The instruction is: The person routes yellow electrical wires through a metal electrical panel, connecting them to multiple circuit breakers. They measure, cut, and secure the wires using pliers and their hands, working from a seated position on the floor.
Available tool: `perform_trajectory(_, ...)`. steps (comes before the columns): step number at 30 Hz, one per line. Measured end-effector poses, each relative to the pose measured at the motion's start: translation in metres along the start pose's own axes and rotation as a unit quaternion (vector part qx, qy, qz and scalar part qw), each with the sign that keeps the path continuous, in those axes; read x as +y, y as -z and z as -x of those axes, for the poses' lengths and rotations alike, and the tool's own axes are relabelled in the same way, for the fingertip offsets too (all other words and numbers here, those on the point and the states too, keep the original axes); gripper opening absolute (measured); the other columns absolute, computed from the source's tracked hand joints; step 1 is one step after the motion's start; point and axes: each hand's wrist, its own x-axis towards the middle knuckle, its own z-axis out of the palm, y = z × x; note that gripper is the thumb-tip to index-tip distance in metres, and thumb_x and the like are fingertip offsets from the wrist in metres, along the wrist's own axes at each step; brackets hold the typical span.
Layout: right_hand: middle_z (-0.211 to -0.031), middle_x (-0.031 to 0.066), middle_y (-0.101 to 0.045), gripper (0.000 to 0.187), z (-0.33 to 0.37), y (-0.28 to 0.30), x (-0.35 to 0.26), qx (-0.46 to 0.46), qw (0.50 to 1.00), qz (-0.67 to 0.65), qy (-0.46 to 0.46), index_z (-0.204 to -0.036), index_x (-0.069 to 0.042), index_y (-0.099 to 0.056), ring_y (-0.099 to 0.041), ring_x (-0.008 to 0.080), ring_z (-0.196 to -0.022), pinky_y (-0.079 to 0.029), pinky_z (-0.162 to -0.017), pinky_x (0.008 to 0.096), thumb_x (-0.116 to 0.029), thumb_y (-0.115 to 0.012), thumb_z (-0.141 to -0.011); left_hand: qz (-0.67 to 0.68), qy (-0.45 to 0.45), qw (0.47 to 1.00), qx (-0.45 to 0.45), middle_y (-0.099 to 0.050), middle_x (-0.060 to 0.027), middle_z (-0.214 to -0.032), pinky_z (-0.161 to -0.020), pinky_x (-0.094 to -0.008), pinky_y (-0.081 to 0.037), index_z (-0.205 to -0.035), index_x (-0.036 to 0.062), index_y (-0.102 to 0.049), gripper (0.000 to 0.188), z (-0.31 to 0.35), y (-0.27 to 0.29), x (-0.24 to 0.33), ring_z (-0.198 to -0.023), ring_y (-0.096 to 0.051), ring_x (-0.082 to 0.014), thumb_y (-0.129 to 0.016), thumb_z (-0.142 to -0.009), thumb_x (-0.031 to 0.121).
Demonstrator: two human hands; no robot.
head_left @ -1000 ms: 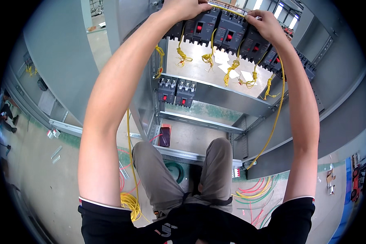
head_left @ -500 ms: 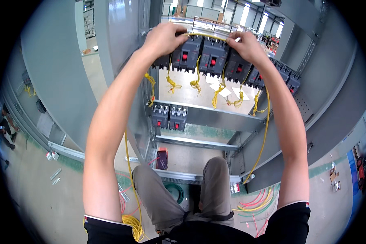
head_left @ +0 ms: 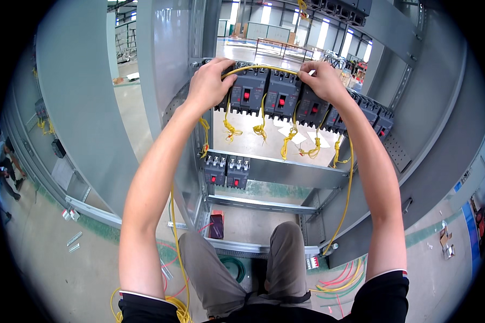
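Note:
A yellow wire (head_left: 261, 67) arches between my two hands, along the top of a row of dark grey circuit breakers (head_left: 282, 92) with red switches. My left hand (head_left: 212, 82) pinches it at the left end of the row. My right hand (head_left: 319, 79) grips it with closed fingertips above the breaker to the right of the middle. From the right hand's side the wire hangs down past my forearm in a long curve; on the left it drops to a yellow coil (head_left: 179, 308) on the floor. Tied bundles of thin yellow wire (head_left: 260, 129) dangle below the breakers.
Grey metal cabinet panels (head_left: 83, 107) stand on both sides. Two smaller breakers (head_left: 237, 173) sit on a lower rail (head_left: 285, 168). Near my knees lie a dark box (head_left: 216, 225), a green coil (head_left: 233, 268) and red, yellow and green wires (head_left: 345, 277). Another person (head_left: 9, 171) is at the far left.
The view has tilted up, so the breakers sit lower in it. My left hand has shifted slightly left and down against the breakers, and the wire between my hands now bows upward more.

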Motion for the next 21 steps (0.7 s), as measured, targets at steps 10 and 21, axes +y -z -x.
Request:
perform_trajectory(10, -0.092, 0.0196, -0.069, 0.026, 0.000, -0.001, 0.004, 0.012, 1.000, -0.010, 0.018, -0.093, 0.000, -0.070, -0.066, 0.0330, -0.089, -0.049, -0.085, 0.0385, -0.022, -0.064, -0.082, -0.046, 0.023, 0.991, 0.123, -0.057, -0.0097, -0.125, -0.080, -0.0443, -0.052, -0.116, 0.0061, -0.062, 0.032, 0.020, -0.015, 0.008, -0.091, -0.065, -0.0347, -0.063, -0.086, 0.017)
perform_trajectory(21, -0.095, 0.0227, -0.069, 0.027, 0.001, -0.001, -0.001, 0.006, 1.000, 0.001, -0.014, -0.095, 0.000, -0.070, -0.066, 0.0347, -0.093, -0.049, -0.086, 0.0396, -0.024, -0.063, -0.084, -0.054, 0.020, 0.993, 0.106, -0.058, -0.0089, -0.124, -0.076, -0.0403, -0.052, -0.102, 0.0035, -0.068, 0.021, 0.022, -0.013, 0.005, -0.083, -0.067, -0.0314, -0.064, -0.086, 0.015)
